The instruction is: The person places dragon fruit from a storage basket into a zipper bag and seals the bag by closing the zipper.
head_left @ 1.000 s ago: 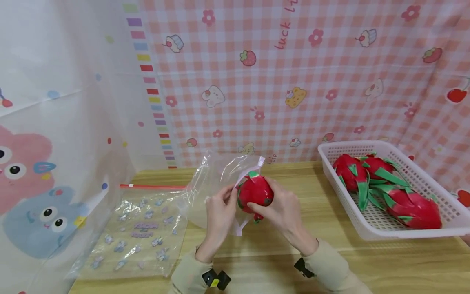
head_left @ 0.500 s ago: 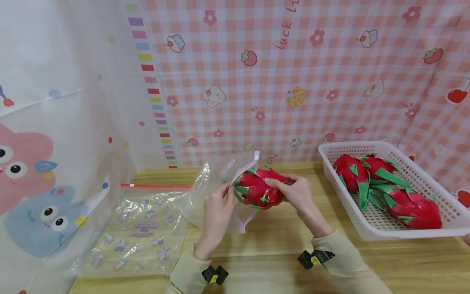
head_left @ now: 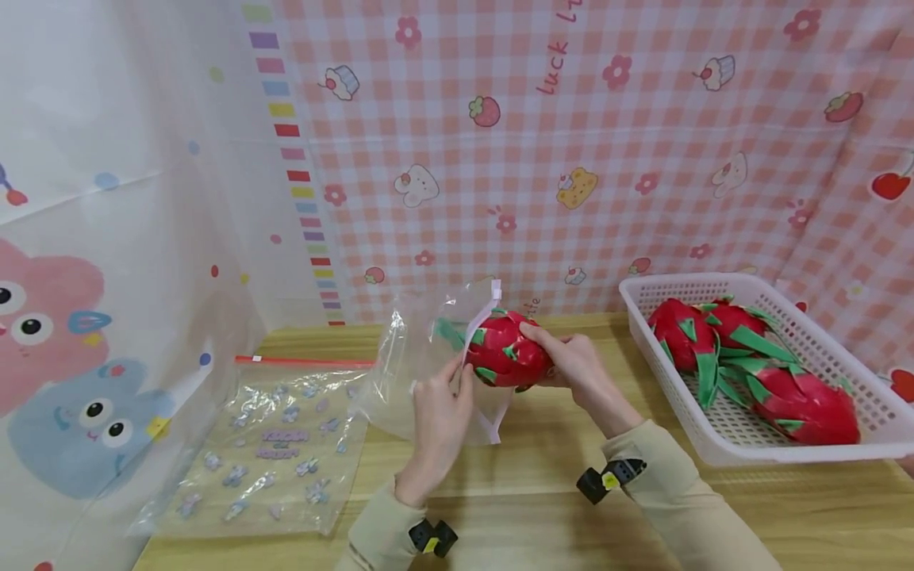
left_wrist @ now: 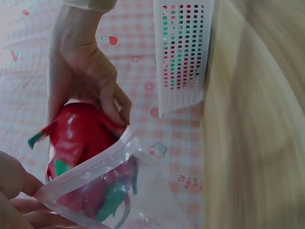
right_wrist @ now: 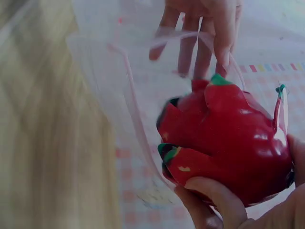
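Note:
A red dragon fruit (head_left: 505, 349) with green-tipped scales is gripped at its right end by my right hand (head_left: 580, 373). Its leafy left end sits inside the mouth of a clear zip bag (head_left: 414, 365) with a pale pink zip strip. My left hand (head_left: 441, 412) pinches the near edge of that mouth between thumb and fingers. In the left wrist view the dragon fruit (left_wrist: 78, 136) passes through the opening, its leaves showing through the plastic. The right wrist view has the bag's rim (right_wrist: 136, 109) around the dragon fruit (right_wrist: 228, 138), with left fingers behind the film.
A white perforated basket (head_left: 671, 396) on the right holds several more dragon fruits (head_left: 807, 404). On the left a printed clear bag (head_left: 278, 444) with a red zip strip lies flat on the wooden table (head_left: 528, 507). Patterned cloth (head_left: 457, 230) hangs behind.
My right hand has turned the dragon fruit sideways and moved it left, its leafy end going into the bag's mouth. My left hand has shifted slightly right and lower along the bag's edge.

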### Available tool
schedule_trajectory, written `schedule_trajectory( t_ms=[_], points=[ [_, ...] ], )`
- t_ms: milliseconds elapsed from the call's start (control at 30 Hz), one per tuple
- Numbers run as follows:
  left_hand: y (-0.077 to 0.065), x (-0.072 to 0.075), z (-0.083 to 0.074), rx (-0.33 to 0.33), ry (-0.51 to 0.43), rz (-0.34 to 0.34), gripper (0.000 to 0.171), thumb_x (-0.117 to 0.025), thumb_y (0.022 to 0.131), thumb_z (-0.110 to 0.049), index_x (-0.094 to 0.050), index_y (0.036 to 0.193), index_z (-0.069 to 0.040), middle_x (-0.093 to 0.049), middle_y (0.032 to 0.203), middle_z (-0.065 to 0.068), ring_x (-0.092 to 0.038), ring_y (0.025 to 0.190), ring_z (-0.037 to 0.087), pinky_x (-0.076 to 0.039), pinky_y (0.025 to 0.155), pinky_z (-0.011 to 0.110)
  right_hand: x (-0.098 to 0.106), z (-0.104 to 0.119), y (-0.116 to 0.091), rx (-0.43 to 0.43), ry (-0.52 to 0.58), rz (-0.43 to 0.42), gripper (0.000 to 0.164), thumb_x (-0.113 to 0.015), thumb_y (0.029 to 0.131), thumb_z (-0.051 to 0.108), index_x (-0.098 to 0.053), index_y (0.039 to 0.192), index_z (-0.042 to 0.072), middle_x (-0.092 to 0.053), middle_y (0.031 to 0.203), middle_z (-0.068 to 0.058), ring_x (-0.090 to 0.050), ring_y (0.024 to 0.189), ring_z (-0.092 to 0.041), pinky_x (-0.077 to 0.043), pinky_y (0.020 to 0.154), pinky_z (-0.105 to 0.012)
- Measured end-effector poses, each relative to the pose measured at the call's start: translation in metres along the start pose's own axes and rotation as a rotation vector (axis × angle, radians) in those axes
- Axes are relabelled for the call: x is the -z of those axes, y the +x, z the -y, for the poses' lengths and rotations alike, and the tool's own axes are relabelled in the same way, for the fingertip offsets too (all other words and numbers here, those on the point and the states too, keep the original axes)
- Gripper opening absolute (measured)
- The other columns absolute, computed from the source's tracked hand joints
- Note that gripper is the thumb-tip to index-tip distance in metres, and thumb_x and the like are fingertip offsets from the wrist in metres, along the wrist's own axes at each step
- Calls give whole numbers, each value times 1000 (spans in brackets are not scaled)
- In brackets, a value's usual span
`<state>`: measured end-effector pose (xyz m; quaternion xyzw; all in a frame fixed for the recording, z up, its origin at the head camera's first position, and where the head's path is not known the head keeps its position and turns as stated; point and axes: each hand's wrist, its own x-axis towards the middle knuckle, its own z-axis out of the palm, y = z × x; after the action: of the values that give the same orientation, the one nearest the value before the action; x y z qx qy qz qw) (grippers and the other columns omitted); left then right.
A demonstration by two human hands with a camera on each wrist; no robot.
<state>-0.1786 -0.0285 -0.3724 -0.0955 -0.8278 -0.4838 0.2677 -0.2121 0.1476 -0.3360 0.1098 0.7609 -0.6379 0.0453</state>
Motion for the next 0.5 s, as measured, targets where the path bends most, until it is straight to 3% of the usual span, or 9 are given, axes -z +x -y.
schedule_trajectory(
  t_ms=[67,133,200,267,400,500],
  points=[
    [0,-1,0,-5,-8,-17,28,-59,91,-8,-65,116,3,-71,94,23,-38,39,1,-25,36,10,-2,0,0,-37,72,57,72,-61,87,48,-49,127,-11,-56,121,-22,-65,69,-11,-58,63,-25],
    [0,-3,0,-3,-29,-26,29,-59,91,-8,-64,118,3,-69,105,22,-53,44,6,-32,37,11,-6,-2,-1,-55,144,90,74,-59,89,45,-43,132,-13,-52,123,-22,-64,72,-13,-58,63,-24],
    [0,-4,0,0,-49,-41,29,-58,92,-7,-64,118,3,-65,114,21,-67,62,16,-43,43,14,-12,-3,-2,-51,204,87,72,-59,89,42,-43,131,-15,-54,119,-22,-65,72,-15,-58,64,-26],
    [1,-4,-1,8,-64,-67,27,-57,92,-6,-65,116,5,-66,112,22,-71,83,25,-54,55,22,-18,-6,-3,-23,236,53,68,-60,90,39,-46,127,-17,-60,110,-21,-66,71,-14,-59,66,-30],
    [5,-1,-2,24,-94,-103,23,-55,92,-3,-67,108,8,-69,101,25,-70,91,30,-58,70,35,-30,-12,-6,58,174,-66,58,-65,88,36,-56,117,-13,-65,101,-18,-65,70,-11,-58,66,-26],
    [8,1,-3,30,-105,-101,23,-55,92,-4,-68,107,8,-72,94,24,-72,81,27,-58,63,33,-39,-19,-10,131,49,-164,61,-70,83,36,-52,119,-10,-59,110,-19,-62,82,-16,-54,65,-22]
  ],
)
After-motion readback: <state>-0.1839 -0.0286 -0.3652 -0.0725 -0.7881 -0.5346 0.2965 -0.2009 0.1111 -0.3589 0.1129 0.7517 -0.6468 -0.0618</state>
